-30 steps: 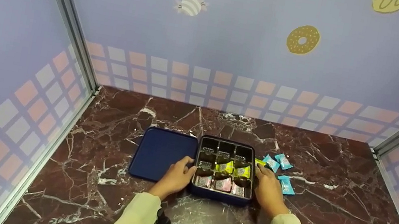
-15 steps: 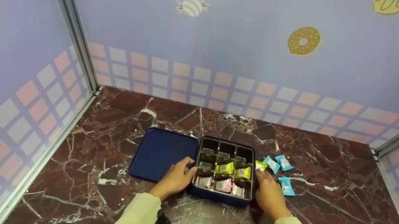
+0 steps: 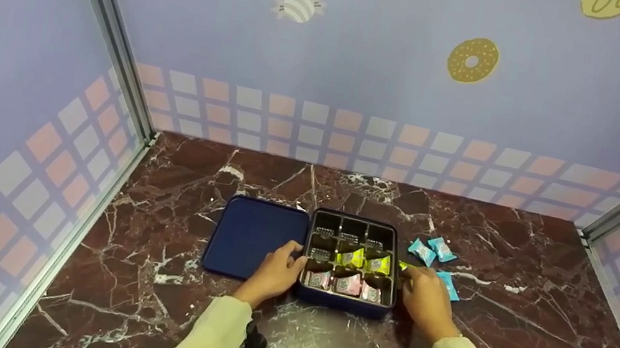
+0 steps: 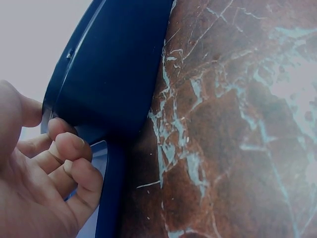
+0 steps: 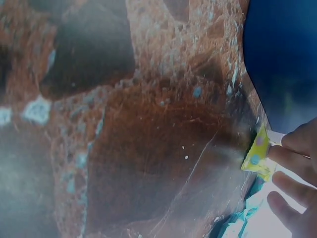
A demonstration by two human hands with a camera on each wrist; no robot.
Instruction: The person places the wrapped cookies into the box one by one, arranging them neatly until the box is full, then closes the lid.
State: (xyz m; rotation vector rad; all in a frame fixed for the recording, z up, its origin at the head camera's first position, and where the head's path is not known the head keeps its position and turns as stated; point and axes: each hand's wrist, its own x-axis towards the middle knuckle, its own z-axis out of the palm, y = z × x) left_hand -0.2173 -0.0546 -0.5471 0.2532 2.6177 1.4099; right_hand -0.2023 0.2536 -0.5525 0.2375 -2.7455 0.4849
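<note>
A dark blue square box with a nine-compartment tray stands at the middle of the tabletop. Pink-wrapped candies fill its front row, and two yellow-wrapped candies sit in the middle row, centre and right. At the box's left side, my left hand grips the rim with thumb and fingertips; the left wrist view shows its other fingers curled below. Just beyond the right wall, my right hand pinches a loose yellow-wrapped candy close over the table, partly hidden by the fingers.
The blue lid lies flat against the box's left side. To the right are blue-wrapped candies, one partly behind my right hand. Patterned purple walls enclose the marbled tabletop at the back and both sides.
My right hand has shifted slightly right, away from the box wall, and its fingers have closed on the loose yellow candy, which has come a little nearer. The left hand stays at the box.
</note>
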